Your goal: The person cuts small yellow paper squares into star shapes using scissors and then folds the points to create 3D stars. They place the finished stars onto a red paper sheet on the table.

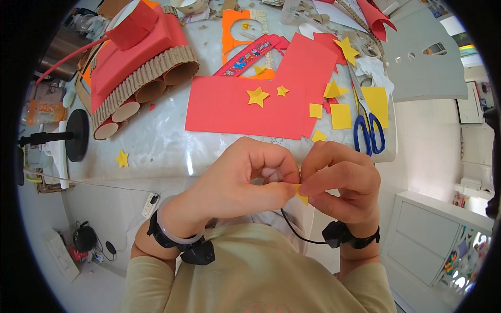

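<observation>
My left hand [250, 180] and my right hand [342, 180] meet at the table's near edge, both pinching one small piece of folded yellow paper [301, 197]; fingers hide part of it. Beyond them, red paper sheets [235, 105] carry a larger yellow paper star [258, 97] and a smaller one [282, 91]. Yellow paper squares [341, 116] lie to their right, beside scissors with blue handles [364, 133]. Another yellow star [347, 50] rests across the scissors' blade end. One more star [122, 158] lies alone at the left near edge.
A red paper and corrugated cardboard tank model [141, 70] stands at the back left. Behind the red sheets are a pink patterned ruler [246, 58] and an orange stencil [231, 29]. A black round stand base [77, 135] sits at the left edge.
</observation>
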Available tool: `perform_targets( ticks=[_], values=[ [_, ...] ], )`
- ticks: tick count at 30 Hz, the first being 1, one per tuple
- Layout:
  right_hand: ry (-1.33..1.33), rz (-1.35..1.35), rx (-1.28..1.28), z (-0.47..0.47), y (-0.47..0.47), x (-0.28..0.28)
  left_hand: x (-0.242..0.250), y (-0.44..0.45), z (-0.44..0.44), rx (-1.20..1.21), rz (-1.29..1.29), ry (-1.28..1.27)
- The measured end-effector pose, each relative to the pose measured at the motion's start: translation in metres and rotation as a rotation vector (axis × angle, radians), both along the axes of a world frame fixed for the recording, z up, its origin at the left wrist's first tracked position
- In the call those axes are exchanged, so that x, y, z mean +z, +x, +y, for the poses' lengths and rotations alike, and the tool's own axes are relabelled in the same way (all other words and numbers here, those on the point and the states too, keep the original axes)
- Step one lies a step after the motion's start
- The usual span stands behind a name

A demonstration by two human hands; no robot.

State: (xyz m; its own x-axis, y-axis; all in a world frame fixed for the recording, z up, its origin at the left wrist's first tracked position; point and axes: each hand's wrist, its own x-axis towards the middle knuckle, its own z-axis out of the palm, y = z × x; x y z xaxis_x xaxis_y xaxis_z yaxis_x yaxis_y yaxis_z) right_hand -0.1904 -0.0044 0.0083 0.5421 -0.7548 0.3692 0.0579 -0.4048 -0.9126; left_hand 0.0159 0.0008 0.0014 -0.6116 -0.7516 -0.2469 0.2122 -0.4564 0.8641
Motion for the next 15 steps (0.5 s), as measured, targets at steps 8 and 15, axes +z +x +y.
perform_targets(
  ticks=[8,15],
  values=[
    [-0.060,0.180,-0.030,0.002,-0.003,0.010,0.009,0.001,0.001,0.023,-0.242,-0.209],
    [0.026,0.190,-0.168,0.011,0.001,0.009,0.011,-0.003,0.006,0.124,-0.350,-0.467]
  ],
)
